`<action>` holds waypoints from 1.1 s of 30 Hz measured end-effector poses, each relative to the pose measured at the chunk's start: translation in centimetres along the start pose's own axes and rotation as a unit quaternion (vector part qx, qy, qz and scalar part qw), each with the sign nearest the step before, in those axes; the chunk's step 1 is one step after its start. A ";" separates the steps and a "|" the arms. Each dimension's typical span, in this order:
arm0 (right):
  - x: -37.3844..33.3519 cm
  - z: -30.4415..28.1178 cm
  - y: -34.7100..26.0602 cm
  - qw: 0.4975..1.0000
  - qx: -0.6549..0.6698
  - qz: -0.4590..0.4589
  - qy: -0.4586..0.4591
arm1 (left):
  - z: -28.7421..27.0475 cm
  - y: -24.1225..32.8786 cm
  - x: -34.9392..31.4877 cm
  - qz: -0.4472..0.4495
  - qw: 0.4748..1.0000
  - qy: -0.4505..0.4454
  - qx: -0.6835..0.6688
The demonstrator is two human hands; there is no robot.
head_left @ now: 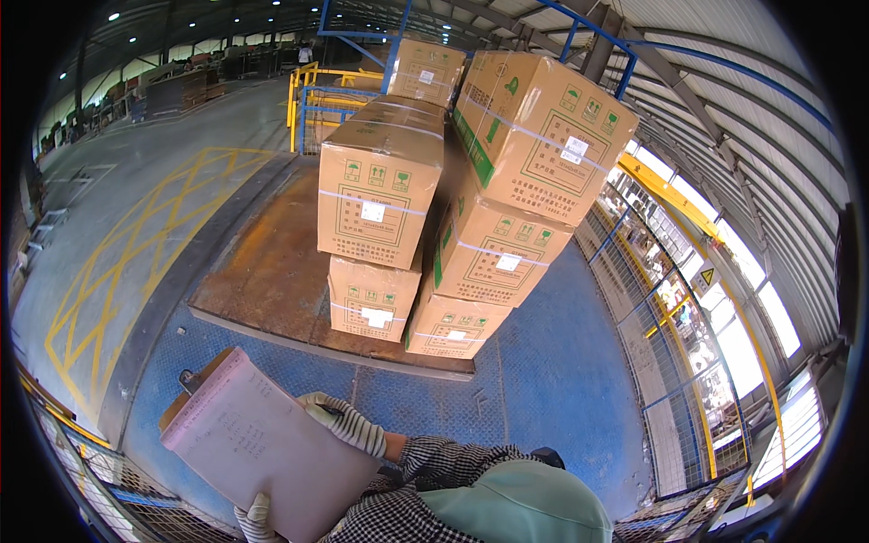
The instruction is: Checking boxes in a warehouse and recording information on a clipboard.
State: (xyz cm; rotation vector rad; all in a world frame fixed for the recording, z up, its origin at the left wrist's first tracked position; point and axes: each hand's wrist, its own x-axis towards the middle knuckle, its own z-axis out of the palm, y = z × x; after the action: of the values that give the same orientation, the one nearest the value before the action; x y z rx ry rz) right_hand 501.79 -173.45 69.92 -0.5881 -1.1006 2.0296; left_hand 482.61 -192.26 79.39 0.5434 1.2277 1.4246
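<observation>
Seen from the head camera, a gloved left hand point(255, 518) grips the lower edge of a clipboard point(262, 439) while the right hand point(347, 423), apparently closed on a pen, rests on its sheet; stacked cartons point(376, 195) stand beyond, each needing checking against the sheet.

Clipboard point(262, 443) near, left; stacked cartons point(453, 208) ahead on rusty plate point(262, 271).

At the lower left of the frame a clipboard point(262, 443) with a pale pink sheet is held by the gloved left hand point(256, 520) at its bottom edge. The gloved right hand point(348, 423) rests on the sheet's right side, gripping a pen. Above centre, stacked cardboard boxes point(453, 190) stand on a rusty steel plate point(262, 271) beside the blue floor point(552, 380).
</observation>
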 end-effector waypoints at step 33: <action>0.9 -0.7 3.7 0.987 0.161 -0.024 -0.007 | -2.9 -4.2 2.9 0.008 0.996 0.076 -0.036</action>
State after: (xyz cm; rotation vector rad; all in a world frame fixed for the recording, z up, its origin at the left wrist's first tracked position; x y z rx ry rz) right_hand 500.24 -173.70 66.42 -0.3776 -0.7629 2.1134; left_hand 481.17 -191.32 73.78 0.4008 1.2885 1.5408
